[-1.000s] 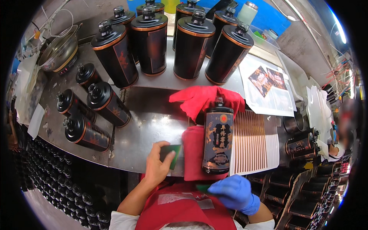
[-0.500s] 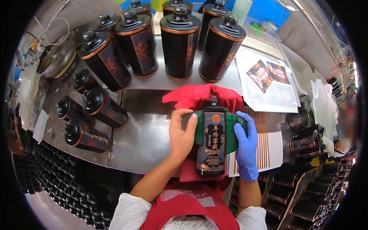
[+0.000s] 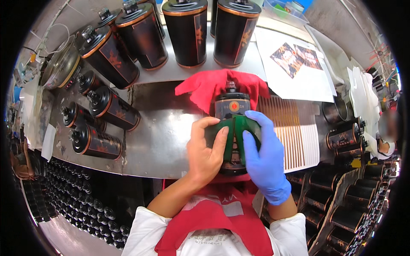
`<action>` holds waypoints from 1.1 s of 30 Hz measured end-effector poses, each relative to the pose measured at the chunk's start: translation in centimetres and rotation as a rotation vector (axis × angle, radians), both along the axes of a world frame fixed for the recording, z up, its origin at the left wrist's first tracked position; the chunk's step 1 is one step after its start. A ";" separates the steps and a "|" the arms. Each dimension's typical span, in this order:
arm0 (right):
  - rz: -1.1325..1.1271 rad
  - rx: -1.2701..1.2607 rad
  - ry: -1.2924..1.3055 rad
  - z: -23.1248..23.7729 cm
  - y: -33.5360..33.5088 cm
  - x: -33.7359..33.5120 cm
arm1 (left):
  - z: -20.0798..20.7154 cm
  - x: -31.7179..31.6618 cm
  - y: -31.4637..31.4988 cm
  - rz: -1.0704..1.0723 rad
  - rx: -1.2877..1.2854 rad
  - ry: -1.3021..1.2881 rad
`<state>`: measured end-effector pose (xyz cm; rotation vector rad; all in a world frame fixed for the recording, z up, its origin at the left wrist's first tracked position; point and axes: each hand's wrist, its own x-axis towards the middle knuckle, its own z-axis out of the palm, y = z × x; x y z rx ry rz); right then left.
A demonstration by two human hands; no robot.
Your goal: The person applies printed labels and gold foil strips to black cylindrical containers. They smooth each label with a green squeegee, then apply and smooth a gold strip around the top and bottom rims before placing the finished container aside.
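Black bottle [image 3: 232, 104] is lying label-up at the front of the metal bench [image 3: 156, 147], its neck end resting by a bunched red cloth [image 3: 209, 85]. Bare left hand [image 3: 207, 149] is pinching one green scraper [image 3: 230, 133], blue-gloved right hand [image 3: 267, 160] is gripping a second green scraper [image 3: 249, 125], both covering the label. Striped sheet's [image 3: 294, 138] sitting just to the right, btw.

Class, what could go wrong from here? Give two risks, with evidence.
1. The left hand and gloved right hand hold green scrapers over the bottle's decorated front; an edge might scratch it.
2. The dark bottle is rounded, its neck by the red cloth; uneven pressure could roll it.
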<state>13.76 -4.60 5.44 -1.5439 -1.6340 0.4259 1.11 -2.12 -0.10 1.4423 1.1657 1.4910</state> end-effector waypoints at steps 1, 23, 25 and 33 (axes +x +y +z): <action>-0.045 -0.116 0.194 -0.3 -0.2 -0.1 | -0.7 -0.1 0.0 0.006 -0.066 -0.058; -0.204 -0.015 0.134 -1.8 -2.5 -0.1 | -0.2 0.3 -3.4 -0.001 -0.023 0.106; -0.180 -0.001 0.381 -3.8 -2.9 1.9 | -1.8 -0.6 -3.1 0.053 -0.074 -0.030; -0.159 -0.204 1.117 -10.9 -2.3 4.4 | -5.2 -1.5 -2.9 0.099 -0.165 -0.017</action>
